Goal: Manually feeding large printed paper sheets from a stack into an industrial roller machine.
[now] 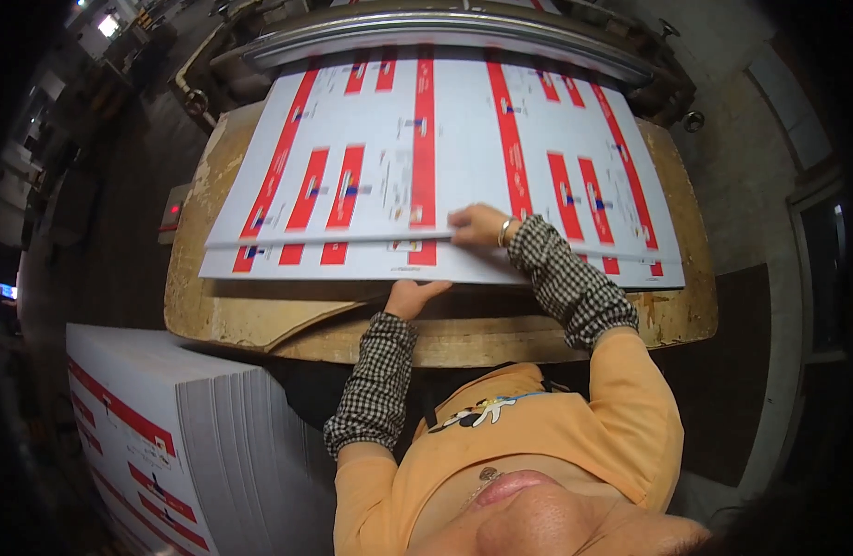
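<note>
Large white printed sheets with red bands lie stacked on a worn wooden board, their far part under a metal roller. The upper sheet sits back a little, so a strip of the lower sheet shows along the near side. My right hand, inside a checked sleeve cover, is closed on the near edge of the upper sheet, right of centre. At the front edge of the lower sheet my left hand touches from below, thumb stretched to the right; its other fingertips are partly hidden at the edge.
The metal roller spans the far side, with hand wheels on its frame. Around the sheets shows the wooden board with rounded corners. A tall stack of printed sheets stands at the lower left, close to my left arm.
</note>
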A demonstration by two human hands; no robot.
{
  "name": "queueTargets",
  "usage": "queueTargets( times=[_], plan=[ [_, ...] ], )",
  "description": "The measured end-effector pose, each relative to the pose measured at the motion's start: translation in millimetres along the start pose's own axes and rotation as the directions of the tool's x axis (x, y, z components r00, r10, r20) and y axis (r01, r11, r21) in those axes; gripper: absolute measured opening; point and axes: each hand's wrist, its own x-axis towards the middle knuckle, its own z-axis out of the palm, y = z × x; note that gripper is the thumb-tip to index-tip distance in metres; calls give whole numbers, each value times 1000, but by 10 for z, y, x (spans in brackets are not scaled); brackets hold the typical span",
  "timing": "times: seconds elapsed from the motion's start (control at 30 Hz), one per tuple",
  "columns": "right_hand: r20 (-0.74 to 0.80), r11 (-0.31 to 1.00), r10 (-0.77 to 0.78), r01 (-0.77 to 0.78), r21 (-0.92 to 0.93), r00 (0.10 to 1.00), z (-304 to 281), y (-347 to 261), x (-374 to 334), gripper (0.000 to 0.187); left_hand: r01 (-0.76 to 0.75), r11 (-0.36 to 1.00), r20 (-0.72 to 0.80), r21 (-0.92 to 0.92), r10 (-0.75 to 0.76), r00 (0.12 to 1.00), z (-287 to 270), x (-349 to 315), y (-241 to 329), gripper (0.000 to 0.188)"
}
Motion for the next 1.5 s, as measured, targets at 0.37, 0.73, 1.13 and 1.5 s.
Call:
queueTargets(
  times=[0.37, 0.73, 1.13, 1.5],
  plan=[
    [118, 971, -127, 147, -186, 985, 250, -65, -250, 85, 7, 994, 29, -110, -4, 1000, 30, 17, 19, 41],
    [-97, 942, -314, 323, 88, 944, -114, -282, -376, 22, -24, 995, -51, -99, 19, 998, 29, -7, -91, 40],
    [-132, 995, 66, -55, 85, 989, 122, 125, 107, 38, 20, 994, -13, -110, -22, 1000, 53, -53, 229, 39],
    [57, 953, -209, 216, -211, 976, 344, -61, -270, 85, -132, 978, 1, -163, 134, 991, 33, -29, 86, 43]
  ],
)
